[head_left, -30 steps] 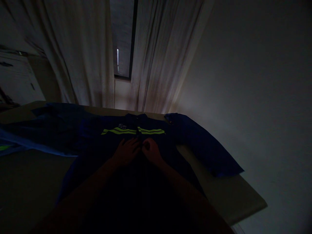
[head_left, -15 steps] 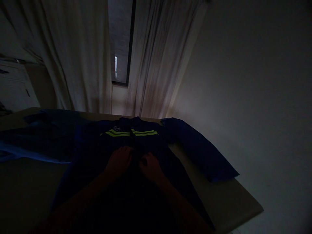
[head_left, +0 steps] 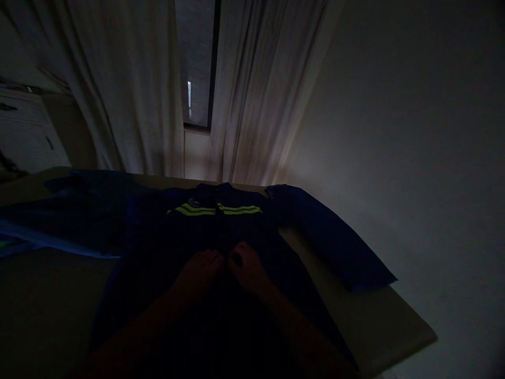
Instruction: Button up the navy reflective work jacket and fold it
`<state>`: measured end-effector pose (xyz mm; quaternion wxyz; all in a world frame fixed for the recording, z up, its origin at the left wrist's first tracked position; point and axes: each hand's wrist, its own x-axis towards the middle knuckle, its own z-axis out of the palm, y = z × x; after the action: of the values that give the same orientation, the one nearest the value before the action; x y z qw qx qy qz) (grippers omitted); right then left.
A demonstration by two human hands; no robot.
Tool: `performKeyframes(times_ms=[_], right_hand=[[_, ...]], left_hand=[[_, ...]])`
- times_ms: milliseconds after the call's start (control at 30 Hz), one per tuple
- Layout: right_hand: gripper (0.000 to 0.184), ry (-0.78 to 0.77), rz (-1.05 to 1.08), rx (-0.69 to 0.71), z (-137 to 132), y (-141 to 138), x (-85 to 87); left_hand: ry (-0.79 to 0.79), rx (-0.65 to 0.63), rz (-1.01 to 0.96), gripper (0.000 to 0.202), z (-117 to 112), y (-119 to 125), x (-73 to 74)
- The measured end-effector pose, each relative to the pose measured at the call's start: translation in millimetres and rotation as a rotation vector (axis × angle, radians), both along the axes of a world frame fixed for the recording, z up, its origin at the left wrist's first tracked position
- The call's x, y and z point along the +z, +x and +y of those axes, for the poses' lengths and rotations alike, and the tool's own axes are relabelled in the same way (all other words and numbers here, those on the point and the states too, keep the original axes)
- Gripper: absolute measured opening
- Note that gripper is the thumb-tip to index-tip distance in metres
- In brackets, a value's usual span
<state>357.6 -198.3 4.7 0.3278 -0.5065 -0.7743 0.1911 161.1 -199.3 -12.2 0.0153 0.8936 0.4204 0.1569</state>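
Note:
A dark blue work jacket (head_left: 185,231) with two yellow-green reflective stripes (head_left: 218,209) across the chest lies flat on a table, front up, one sleeve (head_left: 331,242) stretched to the right. My left hand (head_left: 199,269) and my right hand (head_left: 246,266) rest side by side on the jacket's front closure, below the stripes. Both hands have their fingers bent and pinched at the centre line of the cloth. The room is very dark and the fingertips are hard to make out.
More blue cloth (head_left: 59,210) lies on the table's left part. The table's right corner (head_left: 414,331) juts toward a plain wall. White curtains (head_left: 252,89) and a dark window (head_left: 199,58) stand behind the table. A white cabinet (head_left: 23,131) is at the far left.
Both hands have slid down the jacket's front, toward me, staying together on the centre line. The view shifted a little.

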Motion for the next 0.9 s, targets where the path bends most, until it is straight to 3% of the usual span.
performKeyframes(times_ms=[267, 500, 733, 900], right_hand=[[0.008, -0.021, 0.095, 0.051, 1.8, 0.1, 0.7], [0.011, 0.040, 0.179, -0.074, -1.5, -4.0, 0.6], [0.009, -0.064, 0.027, 0.101, 3.7, 1.6, -6.6], [0.005, -0.033, 0.026, 0.116, 3.4, 3.1, -6.0]], left_hand=[[0.010, 0.007, -0.011, 0.019, -1.0, -0.5, -1.8], [0.025, -0.074, -0.034, 0.019, 5.4, -5.1, -4.5], [-0.167, -0.051, -0.226, 0.016, 8.1, -6.0, -5.4], [-0.147, -0.041, -0.223, 0.023, 7.0, -6.1, -5.9]])
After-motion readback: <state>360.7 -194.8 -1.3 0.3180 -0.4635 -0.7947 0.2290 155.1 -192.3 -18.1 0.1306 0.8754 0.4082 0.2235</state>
